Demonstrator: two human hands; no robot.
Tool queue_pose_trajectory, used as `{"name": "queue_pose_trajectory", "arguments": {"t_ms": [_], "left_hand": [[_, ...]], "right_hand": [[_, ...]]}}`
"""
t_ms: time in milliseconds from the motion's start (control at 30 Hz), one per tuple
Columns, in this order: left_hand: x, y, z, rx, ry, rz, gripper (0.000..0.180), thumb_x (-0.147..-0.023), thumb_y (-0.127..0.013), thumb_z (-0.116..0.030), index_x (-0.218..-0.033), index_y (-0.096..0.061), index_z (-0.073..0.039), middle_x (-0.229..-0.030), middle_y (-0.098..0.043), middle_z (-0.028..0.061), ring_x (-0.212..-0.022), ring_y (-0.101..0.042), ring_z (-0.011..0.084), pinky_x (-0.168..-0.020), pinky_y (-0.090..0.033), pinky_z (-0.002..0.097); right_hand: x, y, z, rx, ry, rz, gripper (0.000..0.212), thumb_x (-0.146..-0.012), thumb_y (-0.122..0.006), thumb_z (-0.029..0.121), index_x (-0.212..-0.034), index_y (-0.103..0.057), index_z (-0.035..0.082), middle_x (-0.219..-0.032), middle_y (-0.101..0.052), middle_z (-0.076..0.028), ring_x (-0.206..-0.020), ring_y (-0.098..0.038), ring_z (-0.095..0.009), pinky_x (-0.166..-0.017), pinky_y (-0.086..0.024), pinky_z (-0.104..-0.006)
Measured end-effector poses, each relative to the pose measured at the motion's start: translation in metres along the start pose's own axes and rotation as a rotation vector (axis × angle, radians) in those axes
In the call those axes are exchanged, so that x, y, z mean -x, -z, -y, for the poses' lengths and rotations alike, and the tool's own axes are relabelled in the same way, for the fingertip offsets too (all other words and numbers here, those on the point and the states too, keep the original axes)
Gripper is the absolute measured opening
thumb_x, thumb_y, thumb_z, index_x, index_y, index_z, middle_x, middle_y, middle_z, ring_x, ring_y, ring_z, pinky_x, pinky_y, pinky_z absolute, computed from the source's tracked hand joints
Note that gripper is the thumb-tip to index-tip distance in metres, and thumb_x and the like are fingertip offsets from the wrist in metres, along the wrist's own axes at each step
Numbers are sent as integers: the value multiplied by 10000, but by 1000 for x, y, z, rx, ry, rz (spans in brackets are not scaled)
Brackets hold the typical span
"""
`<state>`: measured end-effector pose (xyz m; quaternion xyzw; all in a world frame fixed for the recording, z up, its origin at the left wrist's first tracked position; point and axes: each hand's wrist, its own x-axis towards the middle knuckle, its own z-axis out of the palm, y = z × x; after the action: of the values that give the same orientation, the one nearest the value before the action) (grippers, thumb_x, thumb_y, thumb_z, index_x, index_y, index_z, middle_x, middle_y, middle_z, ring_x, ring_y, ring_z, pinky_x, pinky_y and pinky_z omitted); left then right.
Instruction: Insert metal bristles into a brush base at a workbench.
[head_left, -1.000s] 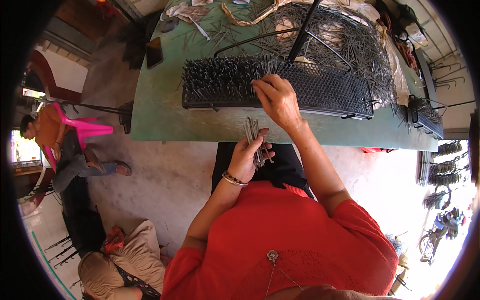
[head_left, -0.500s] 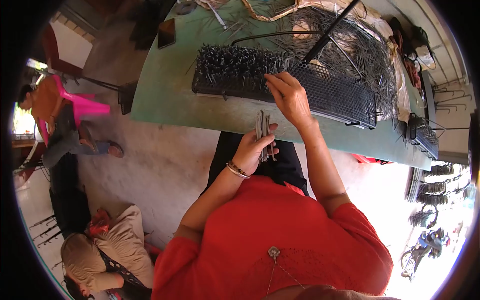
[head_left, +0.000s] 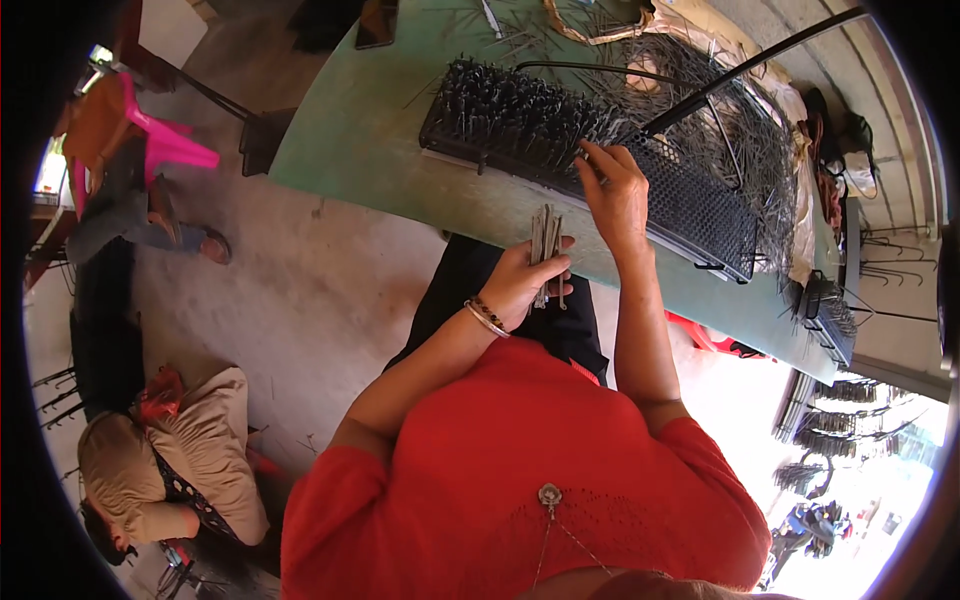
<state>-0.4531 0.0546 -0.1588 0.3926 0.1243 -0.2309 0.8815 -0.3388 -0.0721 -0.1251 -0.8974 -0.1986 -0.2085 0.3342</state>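
My left hand (head_left: 515,287) is closed around a bundle of thin grey metal rods (head_left: 546,238), held upright by the table's near edge. My right hand (head_left: 622,200) reaches over a long black rack (head_left: 700,205) with a honeycomb-like mesh top. Its thumb and forefinger are pinched together at the boundary between the filled and bare mesh; whatever is between them is too small to make out. Many dark rods (head_left: 510,110) stand packed upright in the rack's left part. The holes on the right part show bare.
A tangled heap of loose rods (head_left: 755,130) lies behind the rack on the green table (head_left: 345,150). A black bar (head_left: 760,75) slants above the rack. A phone (head_left: 377,24) lies at the far left. Two people sit at the left, one on a pink chair (head_left: 165,145).
The view has turned a little, so the table and rack appear tilted and shifted to the right. My right hand stays at the rack, and the left keeps its bundle.
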Motion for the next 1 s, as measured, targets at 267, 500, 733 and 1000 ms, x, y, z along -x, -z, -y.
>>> {"name": "queue_pose_trajectory", "arguments": {"t_ms": [267, 500, 733, 1000], "left_hand": [[2, 1, 5, 26, -11, -6, 312, -864, -611, -127, -1138, -553, 11, -950, -552, 29, -804, -563, 109, -692, -531, 270], [8, -3, 4, 65, 1, 1, 314, -864, -602, -124, -1138, -537, 16, -950, -555, 32, -810, -562, 116, -697, -537, 281], [4, -10, 3, 82, -9, -53, 264, -869, -578, -112, -1105, -549, 2, -947, -548, 33, -832, -551, 135, -713, -535, 310], [-12, -20, 4, 9, -37, -33, 262, -875, -578, -114, -1109, -532, -6, -972, -561, 46, -857, -574, 139, -738, -536, 325]], "right_hand": [[0, 1, -13, -123, -15, 52, 208, -774, -671, 74, -977, -664, 29, -811, -616, -104, -659, -611, -225, -598, -470, -305], [5, 4, -2, -55, 91, -38, 164, -801, -638, 56, -958, -664, 15, -824, -619, -121, -681, -615, -242, -618, -474, -311], [27, 20, -12, -303, -160, 25, 169, -823, -658, 116, -943, -667, -2, -792, -627, -86, -661, -588, -156, -590, -455, -281], [49, 33, -12, -719, -460, 321, 207, -842, -665, 160, -900, -670, -39, -762, -649, -69, -661, -569, -94, -599, -455, -235]]}}
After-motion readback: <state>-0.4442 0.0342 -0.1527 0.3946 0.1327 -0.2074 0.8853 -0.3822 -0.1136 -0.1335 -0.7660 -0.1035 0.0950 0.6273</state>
